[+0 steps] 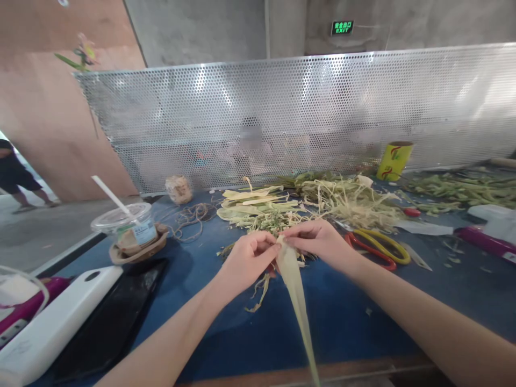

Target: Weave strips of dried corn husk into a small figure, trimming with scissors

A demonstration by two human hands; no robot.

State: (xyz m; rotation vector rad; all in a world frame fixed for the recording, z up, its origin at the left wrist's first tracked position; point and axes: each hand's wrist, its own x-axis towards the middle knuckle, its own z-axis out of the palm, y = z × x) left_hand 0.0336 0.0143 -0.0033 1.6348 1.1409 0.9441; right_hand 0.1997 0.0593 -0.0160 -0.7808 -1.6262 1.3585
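Between my hands hangs a long pale-green strip that looks like dried corn husk (pixel 293 285), its narrow tail reaching down past the table's front edge. My left hand (pixel 253 255) pinches its upper end between thumb and fingers. From the other side, my right hand (pixel 316 239) grips the same end, with its fingertips partly hidden. Just behind the hands lies a bunch of dried greenish stems and flower heads (pixel 268 219). Flat pale husk strips (pixel 258 201) are stacked beyond it. Scissors with red and yellow handles (pixel 379 247) rest right of my right hand.
A lidded plastic cup with a straw (pixel 135 231) stands at left, near a twine ball (pixel 178 190). A white power bank-like bar (pixel 60 322) and a black tablet-like slab (pixel 113 317) lie front left. Shredded husks (pixel 355 201) and a yellow roll (pixel 395 161) sit before the perforated metal screen (pixel 258 97).
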